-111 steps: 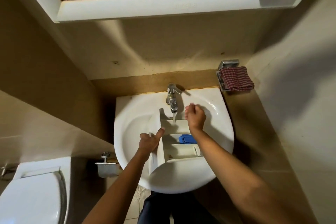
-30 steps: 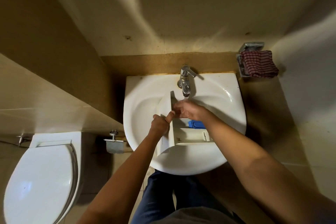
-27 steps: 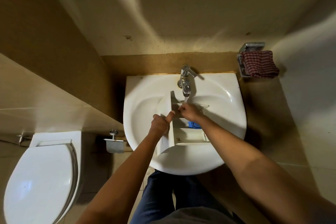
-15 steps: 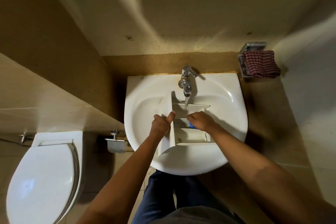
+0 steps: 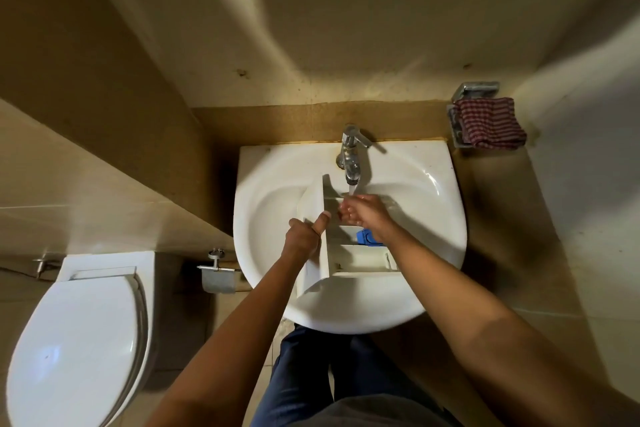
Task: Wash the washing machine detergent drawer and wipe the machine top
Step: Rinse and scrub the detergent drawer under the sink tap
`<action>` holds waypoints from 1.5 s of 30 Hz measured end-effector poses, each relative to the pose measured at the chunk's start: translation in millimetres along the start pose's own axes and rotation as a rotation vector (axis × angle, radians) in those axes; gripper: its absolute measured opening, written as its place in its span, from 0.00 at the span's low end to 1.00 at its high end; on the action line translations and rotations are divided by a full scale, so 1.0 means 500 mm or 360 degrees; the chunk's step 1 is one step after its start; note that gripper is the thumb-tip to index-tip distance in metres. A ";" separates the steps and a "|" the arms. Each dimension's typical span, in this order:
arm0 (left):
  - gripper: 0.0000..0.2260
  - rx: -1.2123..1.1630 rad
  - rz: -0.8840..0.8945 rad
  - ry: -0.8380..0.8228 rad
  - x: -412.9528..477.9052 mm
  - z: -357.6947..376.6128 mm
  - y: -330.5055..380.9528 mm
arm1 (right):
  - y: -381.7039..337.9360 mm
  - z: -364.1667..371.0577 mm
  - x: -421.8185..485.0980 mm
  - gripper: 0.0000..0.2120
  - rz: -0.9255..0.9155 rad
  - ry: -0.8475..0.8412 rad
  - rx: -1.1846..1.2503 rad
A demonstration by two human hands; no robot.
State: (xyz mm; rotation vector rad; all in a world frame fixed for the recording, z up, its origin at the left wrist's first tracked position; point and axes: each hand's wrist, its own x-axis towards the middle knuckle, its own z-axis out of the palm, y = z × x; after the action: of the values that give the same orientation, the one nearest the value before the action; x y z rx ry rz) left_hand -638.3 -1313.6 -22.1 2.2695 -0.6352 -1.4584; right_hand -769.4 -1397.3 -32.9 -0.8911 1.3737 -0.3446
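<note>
Moved the right hand (image 5: 363,213) off the blue insert (image 5: 365,237), now by its wrist, back under the stream (image 5: 352,189) from the tap (image 5: 351,163) just beyond its knuckles. Curled and wet in the far compartment, yet cannot tell whether pinching a wall or only rubbing. Clamped with the left hand (image 5: 303,236) round the front panel of the drawer (image 5: 360,258), thumb up, steadying it in the sink (image 5: 433,218); probably mid-rinse, with the machine top not yet wiped.

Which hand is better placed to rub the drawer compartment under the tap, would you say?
Right: the right hand is in that compartment beneath the tap; the left hand grips the detergent drawer.
</note>
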 end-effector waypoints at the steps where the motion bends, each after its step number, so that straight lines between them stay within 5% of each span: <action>1: 0.35 -0.0012 -0.0004 -0.0002 0.000 0.000 0.000 | -0.008 -0.005 0.007 0.05 0.0117 0.0055 0.0372; 5: 0.35 -0.0043 -0.0031 0.0010 -0.003 0.004 0.001 | -0.037 -0.001 0.031 0.06 0.0364 0.0022 0.1344; 13: 0.33 -0.0001 -0.0044 -0.0013 -0.014 0.007 0.004 | -0.050 0.019 0.047 0.11 0.0467 -0.0075 0.1502; 15: 0.33 0.0007 -0.0036 -0.0006 -0.013 0.006 0.003 | -0.045 0.014 0.022 0.11 0.0538 -0.0197 0.1292; 19: 0.33 0.0002 -0.0005 -0.0002 -0.013 0.004 0.002 | -0.022 0.011 -0.031 0.10 0.0531 -0.0488 0.0008; 23: 0.33 -0.0016 -0.0015 -0.0005 -0.015 0.004 0.003 | 0.003 0.016 -0.025 0.07 0.0200 -0.0070 -0.0003; 28: 0.31 -0.0121 -0.0029 -0.0039 -0.025 0.014 0.008 | 0.030 0.031 -0.036 0.11 -0.0064 -0.0407 -0.0509; 32: 0.27 0.0074 0.0093 0.0057 -0.041 0.029 0.006 | 0.041 -0.029 -0.021 0.09 -0.0328 -0.0246 -0.1218; 36: 0.28 0.0111 0.0119 0.0100 -0.039 0.033 0.001 | 0.028 -0.022 -0.015 0.07 -0.0242 0.0236 -0.0127; 40: 0.29 0.0085 0.0114 0.0088 -0.041 0.028 0.002 | -0.003 -0.011 0.020 0.07 0.0285 0.0032 0.1191; 45: 0.29 0.0123 0.0142 0.0054 -0.041 0.022 0.006 | -0.042 0.008 0.054 0.10 0.0444 -0.0167 0.1459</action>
State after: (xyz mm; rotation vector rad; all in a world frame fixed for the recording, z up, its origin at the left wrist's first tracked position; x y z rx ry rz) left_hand -656.5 -1305.3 -9.6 2.2875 -0.7842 -1.3727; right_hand -754.1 -1428.2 -37.0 0.0405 1.0479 -0.6270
